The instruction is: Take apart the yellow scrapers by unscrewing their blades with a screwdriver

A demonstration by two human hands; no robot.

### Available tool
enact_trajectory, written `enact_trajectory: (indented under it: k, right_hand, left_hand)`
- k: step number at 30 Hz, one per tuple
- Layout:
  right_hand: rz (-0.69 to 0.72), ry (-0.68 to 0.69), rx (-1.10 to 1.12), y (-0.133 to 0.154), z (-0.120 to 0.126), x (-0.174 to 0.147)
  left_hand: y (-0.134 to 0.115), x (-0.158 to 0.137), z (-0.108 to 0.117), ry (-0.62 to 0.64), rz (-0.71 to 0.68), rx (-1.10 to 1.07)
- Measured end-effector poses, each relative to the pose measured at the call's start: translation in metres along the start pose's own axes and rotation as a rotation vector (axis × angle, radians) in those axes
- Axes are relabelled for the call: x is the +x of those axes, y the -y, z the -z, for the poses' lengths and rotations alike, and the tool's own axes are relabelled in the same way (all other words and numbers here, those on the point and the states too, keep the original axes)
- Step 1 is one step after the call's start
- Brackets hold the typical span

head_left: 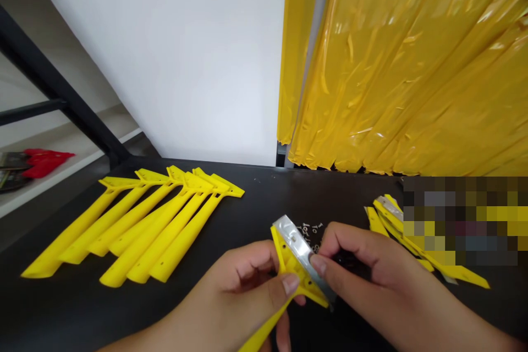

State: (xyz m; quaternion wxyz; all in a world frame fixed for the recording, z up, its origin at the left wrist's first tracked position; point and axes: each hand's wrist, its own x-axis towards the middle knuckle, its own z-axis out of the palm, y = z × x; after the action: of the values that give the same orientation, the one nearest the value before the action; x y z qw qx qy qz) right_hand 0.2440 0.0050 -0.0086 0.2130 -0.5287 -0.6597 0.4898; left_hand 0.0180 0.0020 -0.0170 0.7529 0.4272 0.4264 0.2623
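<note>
My left hand (256,286) is closed round the neck of a yellow plastic handle (264,331) with a wide, flared head that has small holes. A shiny metal strip (293,237) lies along the head's outer edge. The thumb and forefinger of my right hand (363,269) pinch together at the strip's middle, the thumb tip touching it. Whether a smaller piece sits between those fingers is hidden. Beyond the strip, small silvery pieces that look like screws (310,230) lie scattered on the dark tabletop (264,198).
Several matching yellow handles (165,225) lie in an overlapping row at left. At right is a pile of yellow handles (445,264), some with metal strips, partly behind a blurred patch. A white panel (185,55) and yellow plastic sheeting (412,66) rise behind the table.
</note>
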Motion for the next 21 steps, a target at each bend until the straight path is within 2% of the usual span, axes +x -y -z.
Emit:
enact_trajectory:
  k: [7,12,15,18,21]
  right_hand:
    - [0.062,0.035,-0.109,0.002,-0.006,-0.001]
    - [0.214,0.052,-0.358,0.006,0.005,-0.007]
    - [0.236,-0.079,-0.607,-0.010,0.026,-0.015]
    - [0.304,-0.199,-0.889,-0.041,0.045,-0.029]
    - [0.381,-0.210,-1.063,-0.070,0.051,-0.041]
  left_hand:
    - [-0.001,-0.001,-0.002,-0.050,0.023,0.055]
    - [-0.002,-0.002,-0.002,-0.077,0.089,0.110]
    - [-0.002,-0.002,0.001,-0.076,0.106,0.080]
    - [-0.003,-0.001,0.004,-0.074,0.111,0.074]
    - [-0.003,0.001,0.006,-0.052,0.102,0.059]
